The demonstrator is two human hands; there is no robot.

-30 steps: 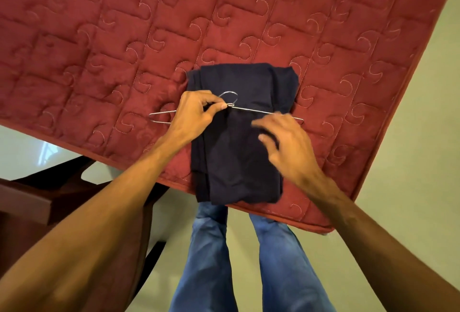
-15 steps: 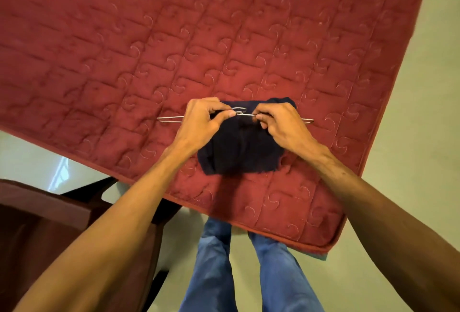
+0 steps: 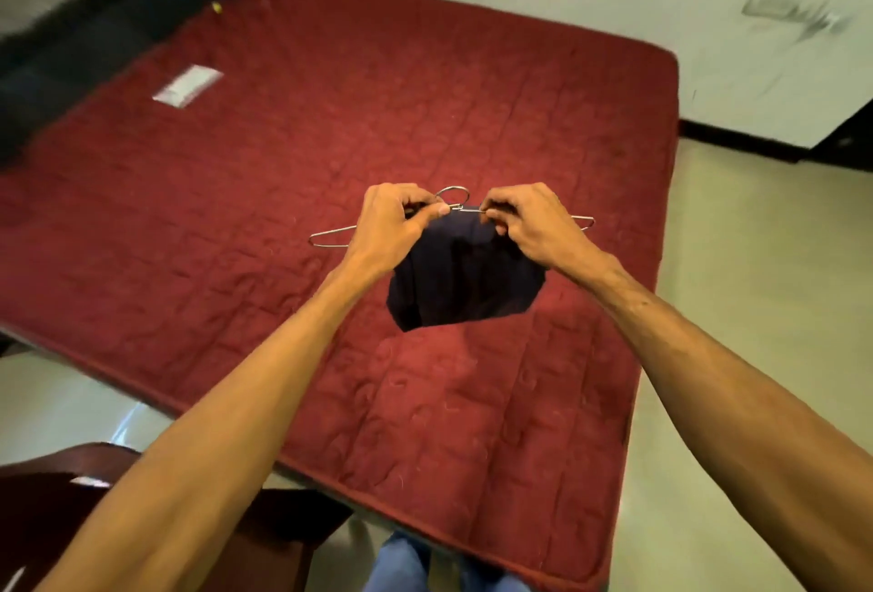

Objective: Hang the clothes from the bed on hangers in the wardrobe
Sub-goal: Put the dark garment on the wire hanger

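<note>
A thin metal wire hanger [image 3: 330, 236] is held up above the red quilted mattress [image 3: 283, 166]. A folded dark navy garment [image 3: 465, 279] hangs from it, clear of the bed. My left hand [image 3: 394, 225] pinches the hanger just left of its hook. On the right side of the hook, my right hand [image 3: 531, 225] pinches the wire and the top of the cloth. The hanger's middle is hidden behind both hands.
A white label [image 3: 188, 85] and a small yellow thing [image 3: 216, 8] lie on the far part of the mattress. A dark headboard [image 3: 94, 24] runs along the left. A dark wooden chair [image 3: 118, 487] stands at lower left. Pale floor [image 3: 732, 308] lies to the right.
Both hands have lifted the hanger with the navy garment off the mattress. The view has tilted up, so the whole bed and the wall now show.
</note>
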